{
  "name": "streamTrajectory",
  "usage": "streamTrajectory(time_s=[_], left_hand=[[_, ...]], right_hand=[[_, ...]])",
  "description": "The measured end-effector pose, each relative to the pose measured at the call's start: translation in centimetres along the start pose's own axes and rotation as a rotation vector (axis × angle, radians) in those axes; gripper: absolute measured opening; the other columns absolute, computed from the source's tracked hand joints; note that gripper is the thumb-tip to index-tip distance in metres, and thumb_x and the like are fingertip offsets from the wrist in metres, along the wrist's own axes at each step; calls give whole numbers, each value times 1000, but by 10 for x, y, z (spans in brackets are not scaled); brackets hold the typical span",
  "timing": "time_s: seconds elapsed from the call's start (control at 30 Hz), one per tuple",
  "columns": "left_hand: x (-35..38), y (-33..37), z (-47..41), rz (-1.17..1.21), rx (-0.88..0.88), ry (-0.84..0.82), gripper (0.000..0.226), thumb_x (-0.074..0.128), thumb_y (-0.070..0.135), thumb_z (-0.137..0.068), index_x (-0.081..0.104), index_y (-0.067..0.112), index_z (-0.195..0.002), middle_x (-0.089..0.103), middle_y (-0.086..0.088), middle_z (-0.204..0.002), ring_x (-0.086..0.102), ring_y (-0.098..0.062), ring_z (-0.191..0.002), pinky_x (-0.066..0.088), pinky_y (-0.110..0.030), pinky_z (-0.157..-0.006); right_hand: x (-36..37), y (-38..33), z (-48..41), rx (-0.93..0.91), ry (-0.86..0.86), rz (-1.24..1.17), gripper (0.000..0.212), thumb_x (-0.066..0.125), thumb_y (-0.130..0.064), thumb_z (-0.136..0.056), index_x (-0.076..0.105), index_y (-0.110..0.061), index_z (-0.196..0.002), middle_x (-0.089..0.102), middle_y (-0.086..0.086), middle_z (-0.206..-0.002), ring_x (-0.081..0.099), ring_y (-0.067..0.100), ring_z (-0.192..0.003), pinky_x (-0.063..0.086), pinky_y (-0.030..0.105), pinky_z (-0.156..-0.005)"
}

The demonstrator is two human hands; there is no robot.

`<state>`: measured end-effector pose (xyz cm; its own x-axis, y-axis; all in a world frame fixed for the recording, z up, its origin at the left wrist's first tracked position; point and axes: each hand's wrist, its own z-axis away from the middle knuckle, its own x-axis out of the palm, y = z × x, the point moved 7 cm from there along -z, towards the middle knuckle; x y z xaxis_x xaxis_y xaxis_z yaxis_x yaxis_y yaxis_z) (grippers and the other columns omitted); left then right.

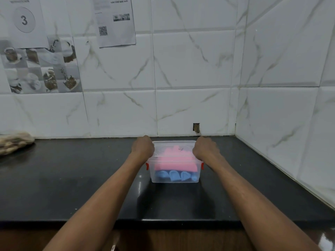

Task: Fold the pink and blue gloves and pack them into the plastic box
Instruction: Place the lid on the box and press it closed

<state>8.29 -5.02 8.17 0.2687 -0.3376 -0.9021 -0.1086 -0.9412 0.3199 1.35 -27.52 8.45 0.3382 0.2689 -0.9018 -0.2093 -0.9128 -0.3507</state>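
Plastic box [153,175]: we see it on the dark countertop [81,178], far from its near edge and close to the tiled wall, with its clear lid [174,142] apparently on top. We judge it light, stiff and smooth, so we would hold it by both short sides under the rim, not by the slick walls.
Pink glove [174,160]: folded, lying uppermost inside the box; soft and springy, likely to push up against the lid.
Blue gloves [174,175]: beneath the pink one, fingertips against the near wall.
Left hand [143,147]: at the lid's far left corner, back towards us; fingers hidden, so we cannot tell whether it grips or presses.
Right hand [205,148]: at the far right corner, likewise unreadable.
Red latches [147,166]: one on each short side; we cannot tell whether they are clipped.
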Motion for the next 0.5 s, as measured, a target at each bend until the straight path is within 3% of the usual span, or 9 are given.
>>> streamTrajectory(time_s=[0.1,0.17,0.23,0.33,0.4,0.5], left_hand=[[1,-6,1,65,-36,-30,25,49,22,-97,61,1,-98,67,-21,-109,68,-35,-90,53,-34,-73],[3,-9,3,150,-68,-52,25,50,23,-96,55,2,-84,67,-21,-94,65,-32,-62,51,-29,-54],[6,-13,5,240,-109,-74,25,51,21,-96,55,-1,-85,66,-23,-88,61,-33,-55,48,-28,-46],[9,-10,4,236,-98,-105,26,44,13,-97,59,-3,-111,64,-26,-116,68,-39,-79,56,-39,-62],[13,-4,4,172,-41,-153,47,34,5,-96,46,9,-141,49,-16,-143,65,-38,-100,54,-36,-65],[20,3,3,132,26,-202,58,28,2,-97,31,19,-152,42,-10,-151,57,-35,-120,52,-35,-82]], right_hand=[[2,2,0,13,-27,16,11,44,-9,-90,55,-10,-88,65,14,-106,57,28,-81,46,34,-67],[3,3,1,14,-36,19,12,43,-9,-90,54,-10,-89,65,14,-106,57,28,-81,46,34,-67],[4,3,1,14,-34,14,16,41,-9,-90,56,-9,-95,64,15,-109,56,29,-84,46,35,-69],[8,4,2,20,-67,-6,19,38,-10,-90,55,-9,-96,64,15,-110,60,31,-90,48,37,-73],[11,6,2,32,-100,-24,25,37,-11,-89,58,-7,-101,65,15,-106,64,33,-94,51,39,-78],[23,13,2,61,-131,-116,26,36,-11,-91,59,-5,-101,66,12,-89,68,29,-79,57,41,-78]])
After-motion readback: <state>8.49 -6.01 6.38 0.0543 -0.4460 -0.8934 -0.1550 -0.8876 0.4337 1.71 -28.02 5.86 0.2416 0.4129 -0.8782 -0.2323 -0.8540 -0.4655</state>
